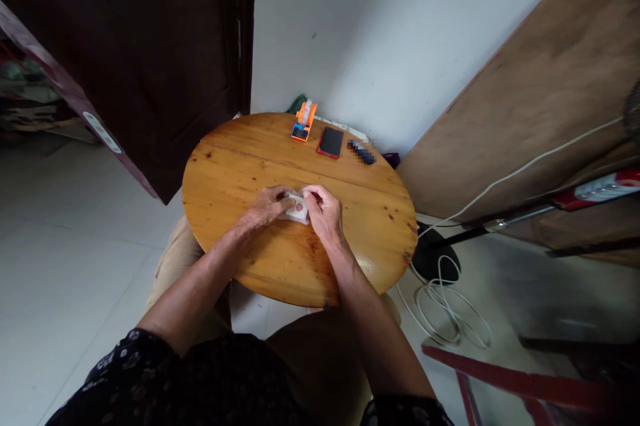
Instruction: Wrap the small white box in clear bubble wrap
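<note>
Both of my hands rest on a round wooden table point(235, 166), closed around a small white packet point(299, 209) with a reddish mark on it. My left hand point(265, 207) grips its left side with curled fingers. My right hand point(325, 211) pinches its right side. The packet lies on or just above the tabletop, mostly hidden by my fingers.
At the table's far edge stand an orange and blue tape dispenser point(303, 122), a red-edged phone point(331, 142) and a small dark object point(361, 151). A dark door point(150, 66) is at the left, a wooden board point(540, 99) at the right. White cable point(445, 306) lies coiled on the floor.
</note>
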{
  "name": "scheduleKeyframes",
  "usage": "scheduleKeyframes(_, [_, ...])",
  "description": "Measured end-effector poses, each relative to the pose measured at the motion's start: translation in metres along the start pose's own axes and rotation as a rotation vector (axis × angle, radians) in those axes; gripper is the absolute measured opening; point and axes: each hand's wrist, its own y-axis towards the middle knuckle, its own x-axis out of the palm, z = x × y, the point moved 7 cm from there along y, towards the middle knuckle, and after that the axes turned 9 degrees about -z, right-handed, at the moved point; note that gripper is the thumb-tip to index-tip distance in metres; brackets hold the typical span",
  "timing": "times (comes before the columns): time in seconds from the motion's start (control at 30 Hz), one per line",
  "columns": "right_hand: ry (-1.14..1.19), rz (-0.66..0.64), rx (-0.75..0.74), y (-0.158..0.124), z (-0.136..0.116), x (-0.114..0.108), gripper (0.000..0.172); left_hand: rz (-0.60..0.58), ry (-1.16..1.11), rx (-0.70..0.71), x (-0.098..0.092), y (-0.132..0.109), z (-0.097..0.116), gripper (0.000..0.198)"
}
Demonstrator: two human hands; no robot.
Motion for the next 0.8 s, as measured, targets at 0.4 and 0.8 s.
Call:
scheduleKeyframes(0.4, [-0.159,-0.067,-0.107,-0.009,-0.021,0.002,0.021,0.015,0.111,-0.01,0.0,0.001,0.003,0.029])
scheduleKeyframes(0.8, [-0.137,-0.07,-0.058,-0.008,-0.014,0.002,0.018,0.05,0.126,0.009,-0.002,0.005,-0.001,0.027])
